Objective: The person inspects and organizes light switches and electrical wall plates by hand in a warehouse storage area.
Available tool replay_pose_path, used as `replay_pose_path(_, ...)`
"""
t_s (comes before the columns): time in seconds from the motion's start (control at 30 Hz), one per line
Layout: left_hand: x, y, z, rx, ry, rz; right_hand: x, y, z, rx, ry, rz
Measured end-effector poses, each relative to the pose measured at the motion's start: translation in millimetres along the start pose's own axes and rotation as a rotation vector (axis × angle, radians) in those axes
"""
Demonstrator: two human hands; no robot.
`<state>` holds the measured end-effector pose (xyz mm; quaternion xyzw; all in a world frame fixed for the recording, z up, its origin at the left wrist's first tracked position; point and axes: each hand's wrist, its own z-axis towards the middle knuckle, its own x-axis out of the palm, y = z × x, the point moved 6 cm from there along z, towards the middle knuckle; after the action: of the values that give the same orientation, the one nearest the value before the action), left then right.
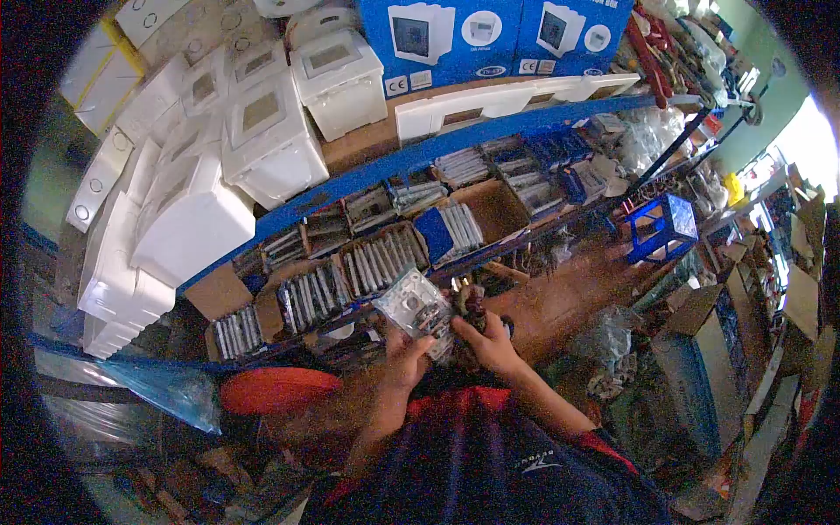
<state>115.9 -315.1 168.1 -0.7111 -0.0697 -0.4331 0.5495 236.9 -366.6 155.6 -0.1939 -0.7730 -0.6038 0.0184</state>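
Note:
My left hand is closed on the lower edge of a white square faceplate, which looks like a wall socket or switch plate in clear plastic wrap. The plate is tilted toward me. Beside it, my right hand has its fingers curled at the plate's right side, near a dark brownish thing with yellowish tips. Its kind is too blurred to make out, and whether this hand also touches the plate cannot be told. Just beyond both hands, cardboard boxes hold rows of wrapped white plates.
A blue-edged shelf carries white plastic enclosures and blue printed cartons. A red round stool seat is at lower left. To the right are a blue plastic stool and opened cardboard boxes.

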Motion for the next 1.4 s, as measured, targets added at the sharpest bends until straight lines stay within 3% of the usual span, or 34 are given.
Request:
replay_pose_path(0.1,-0.1,-1.7,-0.3,-0.017,0.036,-0.047,2.1,7.6,-3.3,-0.065,0.022,-0.111)
replay_pose_path(0.3,-1.0,-11.7,-6.2,-0.052,-0.058,-0.009,-28.8,33.2,-16.1,0.039,-0.363,-0.149)
replay_pose_path(0.4,-10.3,-2.0,-9.7,-0.12,-0.069,0.062,-40.7,12.7,-5.4,0.03,-0.277,0.136)
replay_pose_path(0.43,-19.2,5.1,-12.1,-0.163,-0.129,0.249,-37.7,12.9,-2.6,0.024,-0.233,0.227)
replay_pose_path(0.5,-32.4,15.9,-16.2,-0.201,-0.183,0.612,-11.8,48.3,-1.9,-0.434,-0.119,-0.476)
replay_pose_path(0.57,-32.6,18.7,-16.2,-0.142,-0.111,0.951,13.8,59.9,-0.5,-0.601,-0.014,-0.76)
replay_pose_path(0.63,-24.3,17.5,-15.3,-0.089,0.021,0.955,19.5,57.0,7.9,-0.492,0.064,-0.618)
replay_pose_path(0.67,-19.0,14.9,-16.2,-0.093,0.079,0.798,22.7,63.5,10.6,-0.51,0.092,-0.533)
replay_pose_path(0.77,4.1,8.2,-26.6,-0.1,0.12,0.542,13.5,48.8,20.8,-0.258,0.119,-0.352)
replay_pose_path(0.9,-10.0,32.3,-34.3,-0.191,0.114,0.331,-7.0,45.4,34.9,-0.427,0.066,-0.875)
replay_pose_path(0.93,-14.1,36.4,-34.4,-0.207,0.121,0.348,-13.0,46.1,37.1,-0.443,-0.033,-1.025)
replay_pose_path(1.03,-21.4,39.3,-32.4,-0.205,0.108,0.422,-27.0,59.7,38.8,-0.369,-0.263,-0.899)
replay_pose_path(1.07,-24.4,38.3,-32.6,-0.175,0.082,0.466,-31.3,65.8,36.5,-0.185,-0.251,-0.698)
replay_pose_path(1.17,-34.0,37.3,-29.6,-0.148,0.04,0.677,-10.7,80.2,25.0,-0.566,-0.075,-0.725)
replay_pose_path(1.2,-38.3,40.1,-28.7,-0.153,0.035,0.734,8.6,89.5,5.9,-0.843,-0.037,-1.141)
replay_pose_path(1.3,-51.9,51.9,-29.2,-0.176,0.017,0.852,28.8,66.7,9.7,-0.689,0.242,-1.178)
replay_pose_path(1.33,-40.5,44.1,-31.6,-0.245,-0.013,0.807,27.7,69.7,14.5,-0.556,0.27,-1.021)
replay_pose_path(1.4,-7.5,15.4,-35.1,-0.377,-0.071,0.72,21.3,71.3,22.1,-0.657,0.284,-0.979)
